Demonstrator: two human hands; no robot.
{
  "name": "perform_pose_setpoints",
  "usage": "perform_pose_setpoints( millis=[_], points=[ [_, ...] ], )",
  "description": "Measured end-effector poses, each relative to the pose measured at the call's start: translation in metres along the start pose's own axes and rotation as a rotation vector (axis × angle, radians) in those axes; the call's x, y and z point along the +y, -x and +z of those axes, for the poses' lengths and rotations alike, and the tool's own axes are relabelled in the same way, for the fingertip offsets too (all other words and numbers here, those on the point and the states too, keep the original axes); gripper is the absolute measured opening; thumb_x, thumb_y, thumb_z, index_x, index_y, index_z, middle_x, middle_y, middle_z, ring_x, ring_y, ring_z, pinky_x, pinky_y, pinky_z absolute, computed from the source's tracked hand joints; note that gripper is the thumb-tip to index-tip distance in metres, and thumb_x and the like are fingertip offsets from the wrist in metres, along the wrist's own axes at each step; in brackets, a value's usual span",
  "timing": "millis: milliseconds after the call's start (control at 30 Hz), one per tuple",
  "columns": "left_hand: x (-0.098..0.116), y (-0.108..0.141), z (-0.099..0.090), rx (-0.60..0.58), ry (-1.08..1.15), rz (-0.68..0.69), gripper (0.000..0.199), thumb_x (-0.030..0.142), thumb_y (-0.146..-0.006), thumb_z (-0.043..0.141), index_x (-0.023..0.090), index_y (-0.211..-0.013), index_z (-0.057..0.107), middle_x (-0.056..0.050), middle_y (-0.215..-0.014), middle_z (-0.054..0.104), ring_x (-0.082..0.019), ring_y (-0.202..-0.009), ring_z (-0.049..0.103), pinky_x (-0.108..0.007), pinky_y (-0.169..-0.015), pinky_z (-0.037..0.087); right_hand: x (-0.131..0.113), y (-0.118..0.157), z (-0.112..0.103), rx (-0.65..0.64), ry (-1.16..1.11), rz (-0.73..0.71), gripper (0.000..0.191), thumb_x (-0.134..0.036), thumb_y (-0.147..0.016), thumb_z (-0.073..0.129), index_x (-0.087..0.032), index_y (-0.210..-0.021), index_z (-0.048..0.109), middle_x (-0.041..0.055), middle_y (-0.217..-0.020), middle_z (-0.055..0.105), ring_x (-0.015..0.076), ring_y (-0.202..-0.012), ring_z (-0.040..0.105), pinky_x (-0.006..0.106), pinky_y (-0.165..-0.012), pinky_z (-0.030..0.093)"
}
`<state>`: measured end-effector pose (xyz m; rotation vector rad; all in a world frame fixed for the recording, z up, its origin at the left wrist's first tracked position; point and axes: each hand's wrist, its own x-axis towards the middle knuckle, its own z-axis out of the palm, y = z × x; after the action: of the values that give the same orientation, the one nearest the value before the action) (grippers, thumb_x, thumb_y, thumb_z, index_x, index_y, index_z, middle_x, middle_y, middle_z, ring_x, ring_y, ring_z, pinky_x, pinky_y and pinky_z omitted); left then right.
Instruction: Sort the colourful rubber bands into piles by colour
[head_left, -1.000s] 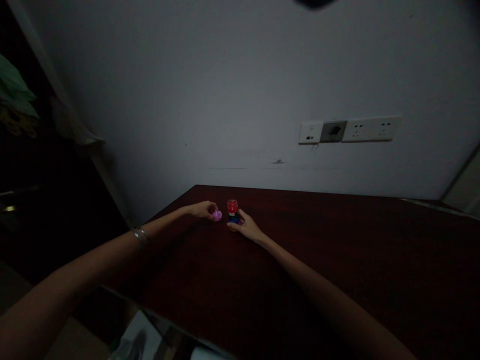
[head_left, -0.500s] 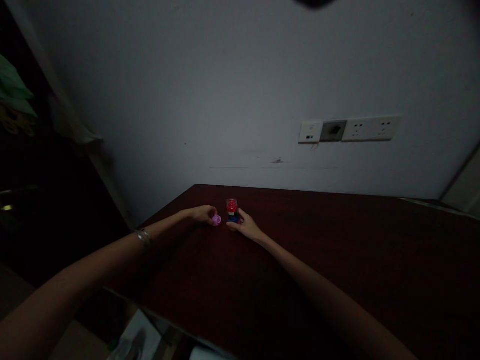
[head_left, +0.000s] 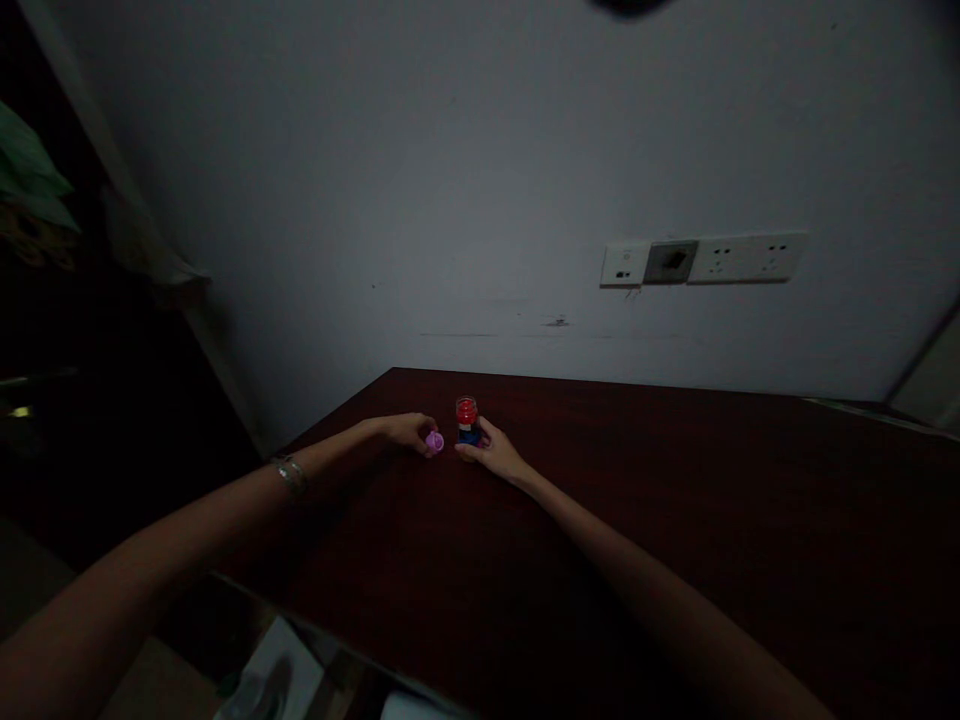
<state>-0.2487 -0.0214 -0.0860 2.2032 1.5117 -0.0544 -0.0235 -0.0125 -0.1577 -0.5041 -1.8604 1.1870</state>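
Note:
On the dark red-brown table (head_left: 615,480) stands a small clear jar (head_left: 467,418), upright, with red and blue contents or label. My right hand (head_left: 496,452) is wrapped around its right side and lower part, the thumb across the front. Just left of the jar, my left hand (head_left: 411,432) pinches a small pink, round, cap-like piece (head_left: 434,442) between thumb and fingers, low over the tabletop. A narrow gap separates the pink piece from the jar. A bracelet (head_left: 291,473) circles my left wrist.
Behind the table rises a grey wall (head_left: 487,200) with a row of sockets (head_left: 701,260) at the right. Green cloth (head_left: 28,165) hangs at the far left. Below the table's front edge, a white object (head_left: 274,670) shows in an open space.
The pink piece has turned slightly in my left hand. My right hand stays around the jar, and the whole view has shifted by a few pixels.

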Motion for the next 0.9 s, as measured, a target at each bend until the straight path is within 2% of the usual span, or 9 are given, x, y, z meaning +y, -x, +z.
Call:
perform_pose_setpoints(
  millis=[200, 467, 600, 700, 800, 900],
  points=[
    [0.01, 0.005, -0.019, -0.047, 0.052, 0.008, 0.055, 0.033, -0.057, 0.067, 0.013, -0.106, 0.051, -0.005, -0.088, 0.059, -0.015, -0.075, 0.053, -0.023, -0.062, 0.038, -0.001, 0.0, 0.0, 0.019, -0.008, 0.002, 0.047, -0.037, -0.066, 0.066, -0.018, -0.106, 0.049, 0.0029, -0.094, 0.057, 0.0146, -0.082, 0.054, 0.03, -0.077, 0.045],
    [0.031, 0.008, -0.051, 0.084, 0.118, 0.091, 0.043, 0.031, -0.065, 0.059, 0.012, -0.103, 0.053, -0.004, -0.085, 0.06, -0.014, -0.075, 0.053, -0.024, -0.067, 0.039, -0.004, 0.001, 0.001, 0.035, -0.025, 0.023, 0.043, -0.037, -0.064, 0.068, -0.018, -0.098, 0.049, 0.0017, -0.09, 0.056, 0.0146, -0.082, 0.054, 0.031, -0.078, 0.044],
    [0.036, 0.001, -0.054, 0.258, 0.226, 0.117, 0.036, 0.027, -0.068, 0.056, 0.012, -0.101, 0.055, -0.006, -0.088, 0.06, -0.014, -0.076, 0.054, -0.024, -0.068, 0.04, -0.004, 0.0, 0.003, 0.077, -0.125, 0.048, 0.048, -0.034, -0.06, 0.07, -0.019, -0.097, 0.044, 0.0024, -0.091, 0.056, 0.0146, -0.083, 0.055, 0.031, -0.078, 0.044],
    [0.037, -0.01, -0.053, 0.437, 0.359, 0.083, 0.033, 0.029, -0.068, 0.056, 0.012, -0.097, 0.058, -0.004, -0.082, 0.06, -0.012, -0.068, 0.053, -0.023, -0.062, 0.041, -0.011, -0.002, 0.0, 0.105, -0.192, 0.081, 0.049, -0.034, -0.058, 0.071, -0.02, -0.094, 0.04, 0.0017, -0.086, 0.056, 0.0141, -0.077, 0.056, 0.03, -0.073, 0.045],
    [0.033, -0.023, -0.051, 0.575, 0.509, 0.053, 0.027, 0.028, -0.067, 0.059, 0.014, -0.09, 0.061, -0.001, -0.068, 0.059, -0.01, -0.057, 0.051, -0.021, -0.053, 0.039, -0.023, -0.008, -0.015, 0.121, -0.126, 0.073, 0.047, -0.037, -0.057, 0.071, -0.019, -0.091, 0.044, 0.0008, -0.082, 0.058, 0.0138, -0.073, 0.056, 0.029, -0.07, 0.045],
    [0.029, -0.034, -0.052, 0.672, 0.738, 0.006, 0.021, 0.022, -0.065, 0.063, 0.014, -0.084, 0.063, 0.0, -0.058, 0.056, -0.009, -0.049, 0.049, -0.019, -0.046, 0.036, -0.037, -0.018, -0.042, 0.106, 0.057, 0.078, 0.042, -0.041, -0.061, 0.067, -0.017, -0.093, 0.053, 0.0012, -0.081, 0.058, 0.0132, -0.07, 0.054, 0.027, -0.066, 0.043]
  ],
)
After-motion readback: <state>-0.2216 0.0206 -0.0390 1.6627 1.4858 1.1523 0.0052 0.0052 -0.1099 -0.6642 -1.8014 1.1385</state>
